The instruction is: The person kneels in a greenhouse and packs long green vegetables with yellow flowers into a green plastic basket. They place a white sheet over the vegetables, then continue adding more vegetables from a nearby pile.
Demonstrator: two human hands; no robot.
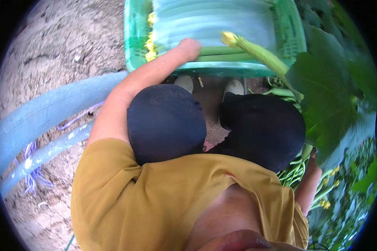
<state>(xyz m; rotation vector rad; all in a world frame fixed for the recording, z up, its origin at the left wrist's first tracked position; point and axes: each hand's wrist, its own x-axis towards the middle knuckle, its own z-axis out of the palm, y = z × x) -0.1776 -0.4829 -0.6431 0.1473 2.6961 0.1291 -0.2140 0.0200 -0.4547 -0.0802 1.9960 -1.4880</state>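
Observation:
My left hand [190, 49], blurred, is at the near side of a green plastic crate [135, 34]. Its fingers look curled, but whether they grip anything is unclear. Inside the crate, long green gourds [223, 53] lie side by side, with yellow blossoms [150, 44] along the left end and a bluish sheen over the rows. Another long gourd [264, 58], yellow blossom at its tip, slants across the crate's right corner; what supports it is hidden. My right hand [314, 158] is low on the right, mostly behind a large leaf [330, 103], beside a pale green gourd [306, 152].
Several slim green gourds with yellow blossoms [325, 204] are heaped beside my right leg. Leafy vines [358, 175] line the right side. Two curved blue bars [56, 97] cross the dirt [72, 37] at left, with purple string [33, 169] by them. My shoes [234, 86] stand before the crate.

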